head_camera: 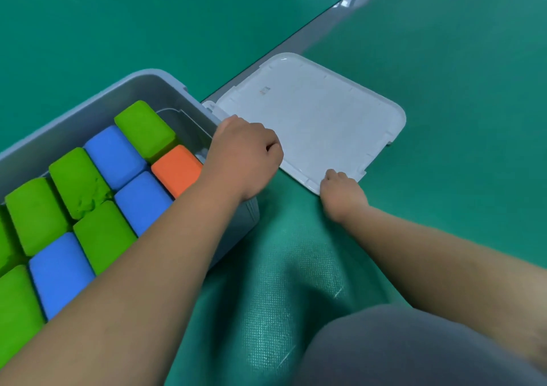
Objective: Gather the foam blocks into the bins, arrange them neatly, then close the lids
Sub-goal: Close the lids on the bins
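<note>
Foam blocks (103, 232) in green, blue and one orange sit packed in rows in the open grey plastic bin (118, 98) at near left, so lid-closing looks like the step in hand. Just beyond, the left hand (245, 155) curls its fingers over the near-left edge of the flat pale grey plastic lid (319, 113), and the right hand (340, 192) pinches its near corner. It lies flat on the green floor mat (444, 60) beside the bin, long axis seemingly pointing rightward away from it, so next it needs lifting, swinging left and squaring over the rim.

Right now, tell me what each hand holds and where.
The lid: the left hand grips its edge beside the bin, the right hand its near corner.
</note>
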